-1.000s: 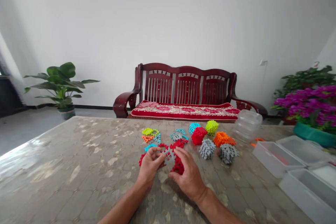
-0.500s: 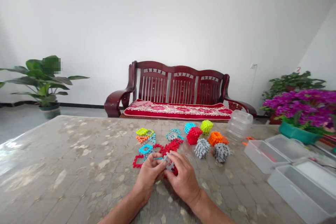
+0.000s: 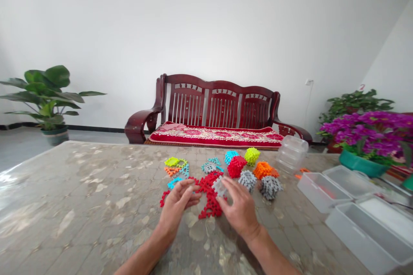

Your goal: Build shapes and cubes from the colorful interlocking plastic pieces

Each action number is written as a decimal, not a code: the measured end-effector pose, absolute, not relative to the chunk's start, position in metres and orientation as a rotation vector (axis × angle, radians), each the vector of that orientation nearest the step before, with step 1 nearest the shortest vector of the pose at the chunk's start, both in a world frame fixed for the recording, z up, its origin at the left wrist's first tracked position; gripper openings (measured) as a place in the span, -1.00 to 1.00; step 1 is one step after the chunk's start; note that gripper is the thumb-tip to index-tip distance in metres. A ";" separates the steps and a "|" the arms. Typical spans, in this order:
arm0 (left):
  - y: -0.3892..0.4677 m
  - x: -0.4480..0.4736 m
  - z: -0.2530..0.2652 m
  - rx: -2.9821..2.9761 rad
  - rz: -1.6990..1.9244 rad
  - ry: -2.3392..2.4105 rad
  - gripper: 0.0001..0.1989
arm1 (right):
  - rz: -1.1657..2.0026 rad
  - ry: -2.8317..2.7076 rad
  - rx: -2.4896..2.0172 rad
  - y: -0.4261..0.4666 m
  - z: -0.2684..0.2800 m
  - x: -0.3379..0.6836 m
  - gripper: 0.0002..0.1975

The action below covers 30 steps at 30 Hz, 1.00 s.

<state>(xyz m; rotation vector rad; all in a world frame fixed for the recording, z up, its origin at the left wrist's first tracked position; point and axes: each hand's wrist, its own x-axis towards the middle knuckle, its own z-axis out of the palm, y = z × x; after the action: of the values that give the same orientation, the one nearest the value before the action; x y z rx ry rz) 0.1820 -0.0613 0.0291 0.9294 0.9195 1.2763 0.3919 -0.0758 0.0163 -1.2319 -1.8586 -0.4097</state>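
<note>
My right hand (image 3: 240,210) pinches a grey interlocking tile (image 3: 219,186) between thumb and fingers, raised over the table. My left hand (image 3: 177,202) is apart from it, fingers curved and spaced with nothing in them. Below and between the hands lies a pile of red interlocking pieces (image 3: 211,206). A blue tile (image 3: 173,182) and a red frame piece (image 3: 163,198) sit partly hidden beyond my left hand. Just past my right hand stand a light grey cube (image 3: 248,179) and a darker grey block (image 3: 271,187) built from such tiles.
Behind are a red cube (image 3: 236,166), a blue cube (image 3: 230,155), a yellow-green cube (image 3: 252,156) and an orange block (image 3: 263,169). Clear plastic boxes (image 3: 358,232) and a purple flower pot (image 3: 363,161) stand on the right. A wooden bench (image 3: 222,103) is beyond the table.
My hands have drawn apart. The grey tile, earlier between both hands, has moved right in my right hand, and my left hand has let go of it, uncovering more red pieces.
</note>
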 end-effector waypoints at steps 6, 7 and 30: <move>-0.020 0.127 0.016 1.434 1.659 1.420 -0.67 | -0.601 -1.627 -1.643 -0.061 0.034 0.453 -0.63; -0.013 0.118 0.011 1.495 1.619 1.529 -0.69 | -0.611 -1.614 -1.701 -0.061 0.036 0.457 -0.63; -0.002 0.098 0.005 1.627 1.072 2.065 -0.62 | -0.435 -1.861 -1.437 -0.072 0.029 0.422 -0.78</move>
<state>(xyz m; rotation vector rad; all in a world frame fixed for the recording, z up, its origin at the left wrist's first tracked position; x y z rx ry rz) 0.0981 -0.0025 0.0055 1.6273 2.0654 1.0716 0.4224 -0.0723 0.0291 -1.4373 -1.8611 -0.4348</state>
